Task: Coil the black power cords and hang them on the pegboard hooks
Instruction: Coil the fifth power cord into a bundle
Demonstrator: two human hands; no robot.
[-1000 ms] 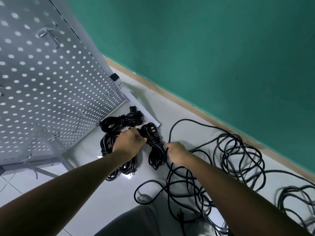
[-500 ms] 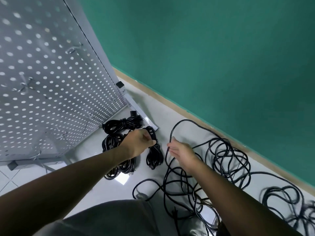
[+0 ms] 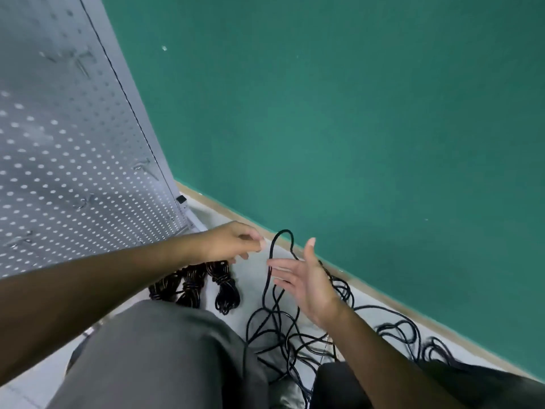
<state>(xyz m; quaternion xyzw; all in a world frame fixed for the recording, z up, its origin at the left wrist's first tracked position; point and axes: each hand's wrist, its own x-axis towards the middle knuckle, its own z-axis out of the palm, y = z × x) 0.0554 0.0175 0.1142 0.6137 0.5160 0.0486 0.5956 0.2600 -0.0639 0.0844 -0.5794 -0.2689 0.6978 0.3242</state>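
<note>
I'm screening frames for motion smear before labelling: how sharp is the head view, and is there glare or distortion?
Head view: the pegboard is smeared, its holes streaked and its hooks ghosted; the left hand and right hand are soft-edged; the coiled cords show glints; wide-angle bending curves the wall's base line; light is even, shadows faint.

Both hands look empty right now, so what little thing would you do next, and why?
Probably take hold of the raised loop of loose cord between the left hand and right hand. The coiled bundles lie bound on the floor, while this tangle is still uncoiled.
</note>
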